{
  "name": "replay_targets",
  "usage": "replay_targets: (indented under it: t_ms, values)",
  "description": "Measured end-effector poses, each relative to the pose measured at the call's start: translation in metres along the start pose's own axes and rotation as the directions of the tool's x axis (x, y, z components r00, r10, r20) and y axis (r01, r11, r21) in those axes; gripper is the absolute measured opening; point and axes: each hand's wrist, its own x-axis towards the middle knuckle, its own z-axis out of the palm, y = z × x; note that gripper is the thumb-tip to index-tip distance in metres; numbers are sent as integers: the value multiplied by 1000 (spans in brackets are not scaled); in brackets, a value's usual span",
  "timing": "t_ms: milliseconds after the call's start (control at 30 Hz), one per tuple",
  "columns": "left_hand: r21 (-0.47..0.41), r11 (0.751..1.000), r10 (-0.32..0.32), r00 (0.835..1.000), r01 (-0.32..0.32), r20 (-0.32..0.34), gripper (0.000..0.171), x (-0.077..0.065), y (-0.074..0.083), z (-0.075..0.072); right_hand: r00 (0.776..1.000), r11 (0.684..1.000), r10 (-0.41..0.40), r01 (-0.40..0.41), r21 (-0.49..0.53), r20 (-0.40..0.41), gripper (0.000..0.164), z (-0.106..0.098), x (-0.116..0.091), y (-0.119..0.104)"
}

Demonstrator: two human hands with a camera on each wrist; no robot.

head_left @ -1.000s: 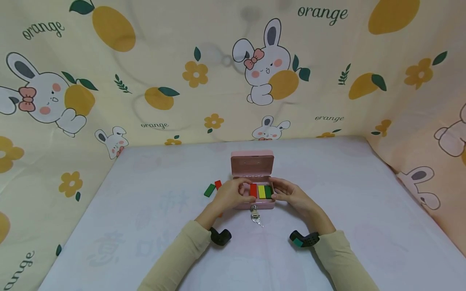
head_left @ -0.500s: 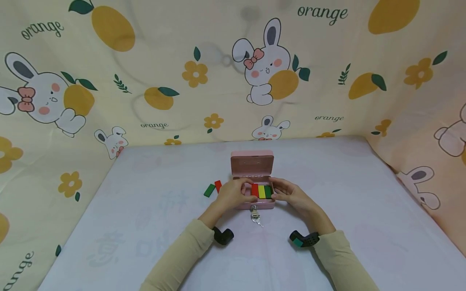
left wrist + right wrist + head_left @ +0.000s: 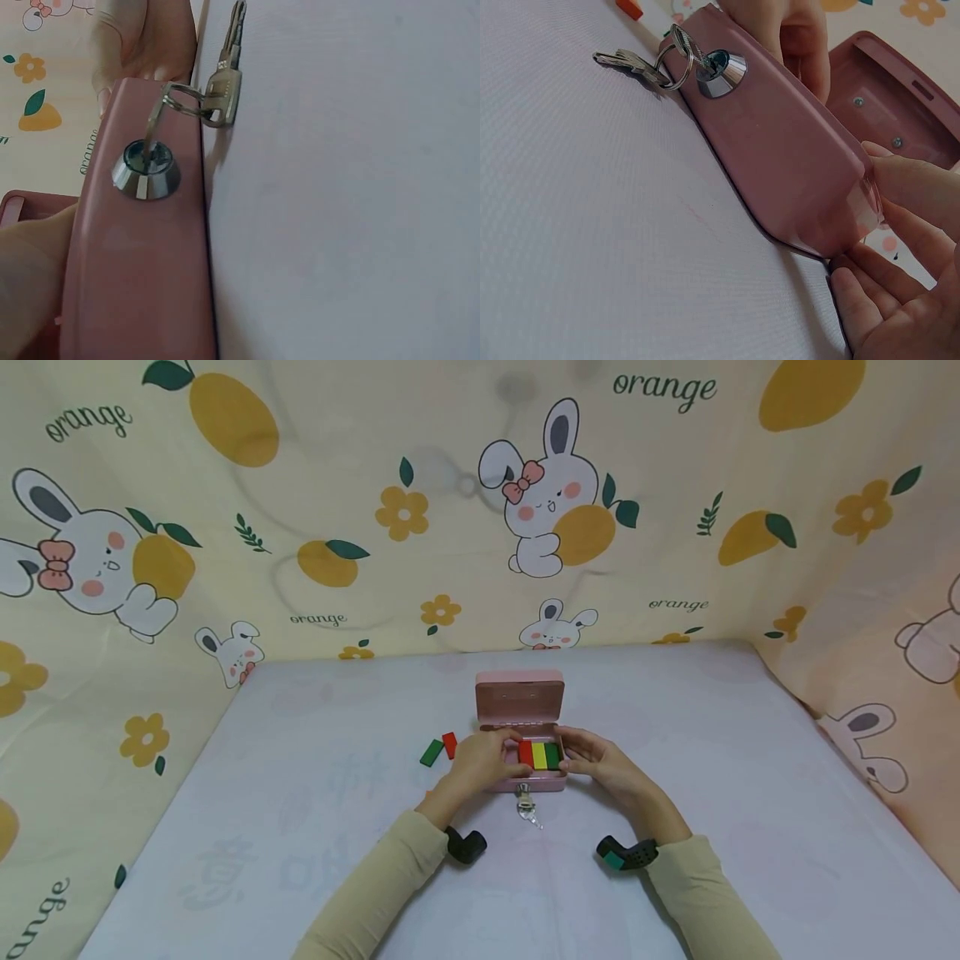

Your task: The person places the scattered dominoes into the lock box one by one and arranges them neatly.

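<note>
The left hand [image 3: 486, 757] pinches a red block [image 3: 526, 755] inside the pink box [image 3: 553, 784], beside a yellow block [image 3: 540, 756] and green block [image 3: 552, 756]. The right hand [image 3: 606, 763] grips the box's right end.

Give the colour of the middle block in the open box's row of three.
Yellow; the middle block shows best in the head view.
</note>
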Motion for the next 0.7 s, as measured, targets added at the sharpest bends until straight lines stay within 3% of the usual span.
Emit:
replay_targets:
  t_ms: [467, 700]
  values:
    - [134, 990, -35, 999, 35, 2, 52, 1, 6, 2, 1000, 1000, 8, -8, 5, -9, 64, 2, -1, -1]
    - [148, 988, -35, 999, 35, -1, 52, 2, 6, 4, 1000, 1000, 4, -4, -3, -8, 65, 1, -1, -1]
